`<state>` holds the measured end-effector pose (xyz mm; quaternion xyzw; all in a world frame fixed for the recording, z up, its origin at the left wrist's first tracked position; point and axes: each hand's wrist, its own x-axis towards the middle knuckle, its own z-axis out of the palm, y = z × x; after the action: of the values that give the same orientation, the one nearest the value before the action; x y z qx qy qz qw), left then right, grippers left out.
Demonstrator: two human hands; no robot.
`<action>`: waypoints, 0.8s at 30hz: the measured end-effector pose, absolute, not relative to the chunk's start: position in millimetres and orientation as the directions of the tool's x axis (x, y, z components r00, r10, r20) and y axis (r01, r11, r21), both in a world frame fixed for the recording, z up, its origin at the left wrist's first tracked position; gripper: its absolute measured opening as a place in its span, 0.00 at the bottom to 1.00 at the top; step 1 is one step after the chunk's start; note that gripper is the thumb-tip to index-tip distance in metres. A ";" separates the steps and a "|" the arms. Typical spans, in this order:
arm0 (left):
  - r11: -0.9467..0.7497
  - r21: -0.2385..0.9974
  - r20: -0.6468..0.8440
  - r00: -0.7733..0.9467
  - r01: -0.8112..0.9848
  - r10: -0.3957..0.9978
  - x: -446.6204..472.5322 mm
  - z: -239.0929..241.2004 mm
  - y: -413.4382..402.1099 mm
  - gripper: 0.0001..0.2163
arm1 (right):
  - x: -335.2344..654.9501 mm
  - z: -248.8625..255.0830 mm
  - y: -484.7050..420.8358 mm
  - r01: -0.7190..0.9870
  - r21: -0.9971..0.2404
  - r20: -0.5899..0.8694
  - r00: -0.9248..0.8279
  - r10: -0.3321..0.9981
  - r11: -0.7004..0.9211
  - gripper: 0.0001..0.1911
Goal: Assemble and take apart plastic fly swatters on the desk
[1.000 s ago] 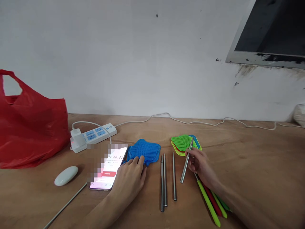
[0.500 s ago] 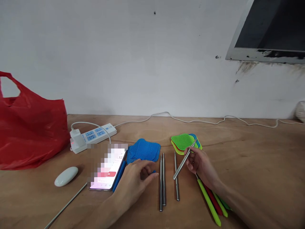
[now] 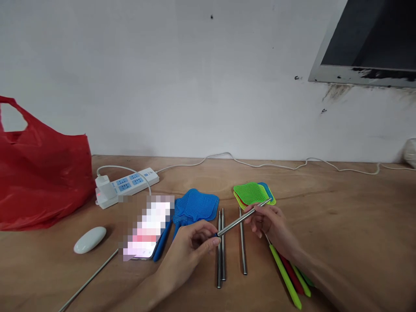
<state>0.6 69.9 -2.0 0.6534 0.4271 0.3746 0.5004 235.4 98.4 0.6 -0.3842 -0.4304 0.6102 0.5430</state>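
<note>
Right hand [image 3: 268,222]: closed in a pinch on a metal rod [image 3: 242,219], gripping near the rod's far end. The rod is off the surface [image 3: 341,216] and slants from the right fingers, down and leftward, to the left fingertips.

Left hand [image 3: 191,242]: fingers curled, thumb and forefinger pinched on a blue handle [image 3: 215,235], of which only a short tip shows beyond the fingers. The near end of the rod touches this tip. Whether the rod has entered the handle cannot be told.

The two hands are near each other, joined by the rod, which crosses above the loose rods lying below it.

Lying on the surface:
- A pair of rods [image 3: 221,251] side by side, touching, just right of the left hand.
- A single rod [image 3: 243,249], slightly apart from the pair, below the right hand.
- Blue mesh heads [image 3: 196,204], stacked, just beyond the left hand, with blue stems running toward the phone.
- A stack of coloured mesh heads [image 3: 250,193], green on top, just beyond the right hand.
- Coloured handles [image 3: 287,279], green and red, under the right wrist and forearm.
- A phone [image 3: 146,232], screen lit, left of the left hand.
- A power strip [image 3: 126,184], a white oval object [image 3: 90,239] and a red plastic bag [image 3: 42,173], further left.
- A thin long rod [image 3: 87,281] at the near left edge.
</note>
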 end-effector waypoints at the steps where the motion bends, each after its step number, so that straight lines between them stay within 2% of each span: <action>1: -0.145 0.971 0.073 0.340 0.192 0.938 0.8 -2.2 70.0 0.12 | 235.8 0.6 98.4 -0.324 -0.945 0.003 -0.126 0.992 -0.038 0.15; 11: -0.149 0.953 0.070 0.288 0.265 0.955 1.7 -5.6 71.7 0.12 | 233.1 -1.9 92.2 -0.249 -0.964 -0.011 -0.309 0.951 -0.092 0.15; 16: -0.121 0.963 0.051 0.280 0.242 0.959 1.8 -6.9 72.0 0.13 | 231.1 0.7 93.6 -0.350 -0.936 0.028 -0.149 0.988 -0.026 0.15; 19: -0.103 0.963 0.030 0.283 0.247 0.959 1.9 -6.6 71.9 0.15 | 231.5 2.9 96.9 -0.349 -0.937 0.045 -0.044 0.998 0.027 0.17; 24: -0.131 0.947 0.019 0.357 0.293 0.934 2.8 -3.7 70.0 0.15 | 232.6 -0.7 98.2 -0.366 -0.928 0.079 -0.011 0.997 0.070 0.16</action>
<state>2.8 70.0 -3.7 0.6725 0.4560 0.3368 0.4758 232.6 98.2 -0.7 -0.3728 -0.4232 0.5712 0.5964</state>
